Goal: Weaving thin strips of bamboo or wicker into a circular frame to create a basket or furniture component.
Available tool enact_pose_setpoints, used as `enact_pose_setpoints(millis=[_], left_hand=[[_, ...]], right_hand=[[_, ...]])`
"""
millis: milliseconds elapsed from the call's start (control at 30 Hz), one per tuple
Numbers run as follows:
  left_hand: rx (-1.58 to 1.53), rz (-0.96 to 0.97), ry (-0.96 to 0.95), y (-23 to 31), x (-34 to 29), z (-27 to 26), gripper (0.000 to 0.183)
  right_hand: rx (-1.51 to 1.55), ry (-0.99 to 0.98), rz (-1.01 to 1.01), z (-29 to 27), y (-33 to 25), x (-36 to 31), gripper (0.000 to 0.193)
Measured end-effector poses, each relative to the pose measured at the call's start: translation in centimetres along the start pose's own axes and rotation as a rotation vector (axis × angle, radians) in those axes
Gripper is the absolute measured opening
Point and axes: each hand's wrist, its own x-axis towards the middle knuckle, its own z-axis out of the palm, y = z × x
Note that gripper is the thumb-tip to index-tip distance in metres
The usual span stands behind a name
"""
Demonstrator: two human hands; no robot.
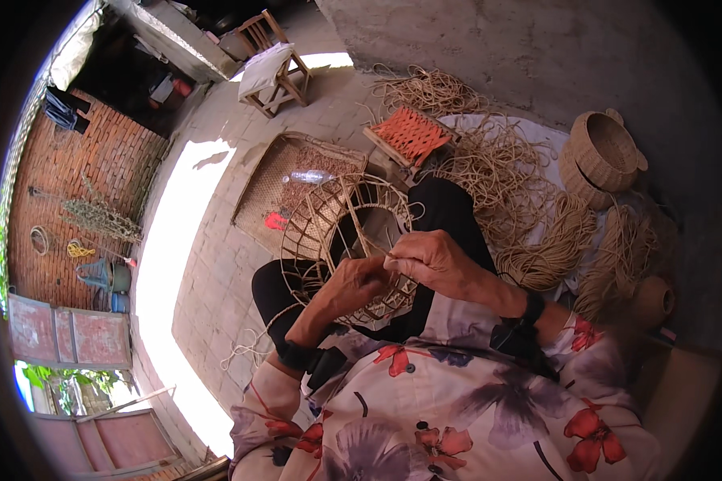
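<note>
While the right hand (431,260) presses thumb and finger together beside the left hand (349,287), I can't tell what they pinch, nor what the left's curled fingers hold. The frame (358,226) sits between the knees (449,212). A hard tug could, I'd say, crack it or slip it off them. Beyond its far edge lies the tray (255,196); ropes (497,172) crowd the right; leftward, over paving (217,280), there's more room.

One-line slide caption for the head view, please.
Left hand and right hand work together at an open-lattice basket, loose cord heaped ahead-right.
</note>
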Motion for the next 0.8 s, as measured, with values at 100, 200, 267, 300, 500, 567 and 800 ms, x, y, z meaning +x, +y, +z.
enact_pose_setpoints(millis=[100,200,267,300,500,567,800], left_hand=[[-0.014,-0.038,-0.039,0.0,-0.2,-0.1,0.011],[-0.011,0.0,-0.051,0.1,0.2,0.0,0.01],[-0.009,0.016,-0.053,0.2,0.6,0.1,0.012],[-0.009,0.013,-0.053,0.2,0.9,0.2,0.014],[0.385,-0.065,-0.001,1.5,2.0,2.1,0.028],[0.509,-0.047,0.029,2.0,2.2,2.9,0.037],[0.404,-0.139,0.074,1.5,2.7,3.7,0.045]], right_hand=[[-0.065,0.036,0.056,-0.7,0.4,-1.1,0.016],[-0.11,0.04,0.254,-1.8,0.8,-2.9,0.014],[-0.178,0.029,0.261,-2.2,0.9,-3.9,0.015],[-0.202,0.01,0.309,-2.3,0.9,-4.3,0.016],[-0.523,-0.066,0.203,-1.8,0.3,-5.5,0.017],[-0.572,-0.087,0.145,-1.1,0.4,-5.2,0.017],[-0.597,-0.043,0.022,1.6,2.1,-3.5,0.015]])
